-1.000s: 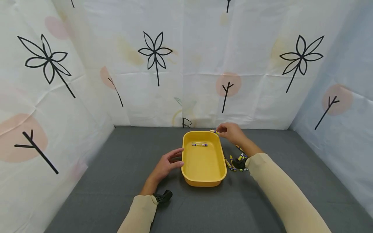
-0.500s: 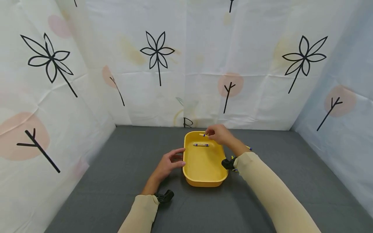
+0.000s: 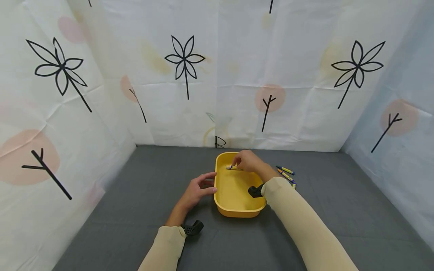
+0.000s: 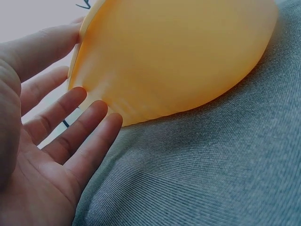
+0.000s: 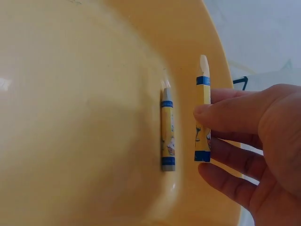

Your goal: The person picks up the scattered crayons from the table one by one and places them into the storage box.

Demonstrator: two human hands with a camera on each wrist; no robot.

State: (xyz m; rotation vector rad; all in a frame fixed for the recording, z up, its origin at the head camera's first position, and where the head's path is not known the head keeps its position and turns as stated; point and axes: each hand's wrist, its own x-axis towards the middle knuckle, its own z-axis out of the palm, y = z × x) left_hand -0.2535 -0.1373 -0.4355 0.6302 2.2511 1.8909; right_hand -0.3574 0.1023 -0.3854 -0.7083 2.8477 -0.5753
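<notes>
A yellow plastic tub stands on the grey cloth. My left hand touches its left side with fingers extended; in the left wrist view the fingertips rest against the outer wall. Over the far end of the tub, my right hand pinches a crayon with a pale tip between thumb and fingers. Below it a grey-tipped crayon lies on the tub floor, close to the far wall. Both crayons have yellow wrappers with blue bands. In the head view the right hand partly covers them.
Several loose crayons lie on the cloth to the right of the tub, some hidden behind the right sleeve. White printed fabric hangs behind the grey surface and at both sides.
My right hand has moved left from beyond the tub's far right corner to above its inside, carrying the crayon down. The left hand stays at the tub's left side.
</notes>
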